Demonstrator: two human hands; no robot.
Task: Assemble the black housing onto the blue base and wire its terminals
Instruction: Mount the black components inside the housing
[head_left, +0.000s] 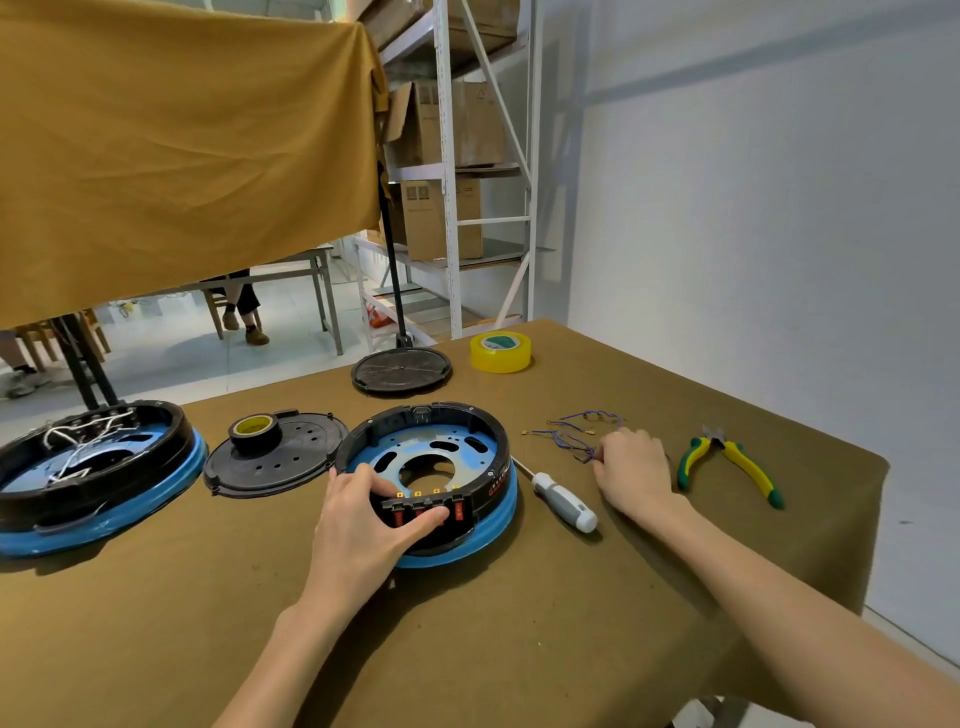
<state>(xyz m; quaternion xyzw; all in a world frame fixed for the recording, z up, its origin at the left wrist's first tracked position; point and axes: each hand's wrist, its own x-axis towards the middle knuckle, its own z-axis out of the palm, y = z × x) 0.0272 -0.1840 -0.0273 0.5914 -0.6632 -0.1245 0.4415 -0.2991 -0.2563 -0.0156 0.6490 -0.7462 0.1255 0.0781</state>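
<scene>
White wall, metal shelving, pale floor.

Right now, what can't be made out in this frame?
- Head view: right hand covers the wires' near ends; its grip is hidden.
- Left hand covers part of the housing's terminals.
- Second assembly is cut off by the left edge.
- Housing lettering is too small.

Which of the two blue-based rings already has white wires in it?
The far-left assembly, untouched. The one under the left hand shows only a bare blue plate inside.
</scene>
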